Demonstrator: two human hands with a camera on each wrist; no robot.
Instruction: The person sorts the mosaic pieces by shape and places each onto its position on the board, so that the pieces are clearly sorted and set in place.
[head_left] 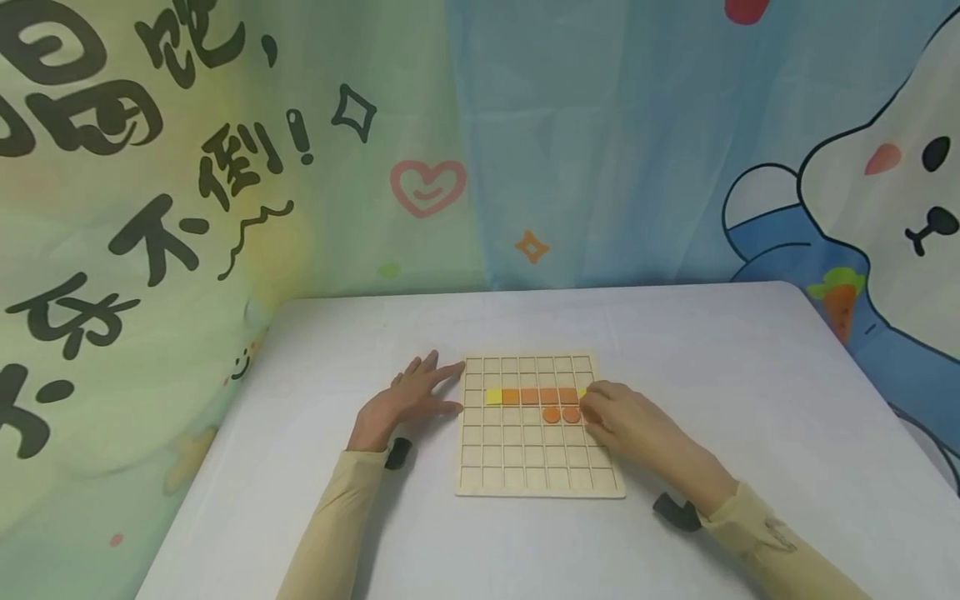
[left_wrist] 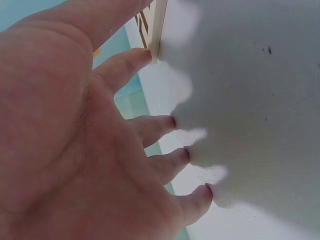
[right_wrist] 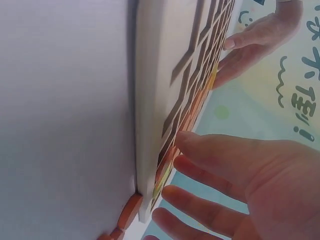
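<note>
A square wooden grid board [head_left: 525, 480] lies flat on the table. Across one row runs a strip of coloured squares [head_left: 528, 397], yellow at the left, then orange to salmon; two orange discs [head_left: 551, 415] sit just below it. My left hand [head_left: 408, 396] spreads its fingers at the board's left edge, the thumb and index fingertips right at the rim. At the right edge my right hand [head_left: 633, 421] reaches over the board, fingers bent, tips beside the discs and covering part of the strip's yellow-green end. I cannot tell whether the right fingertips pinch a piece.
More orange-red round pieces [right_wrist: 130, 211] lie on the white table beside the board's edge, hidden behind the right hand in the head view. A printed curtain [head_left: 555, 142] hangs along the table's far side. Dark straps show at both wrists.
</note>
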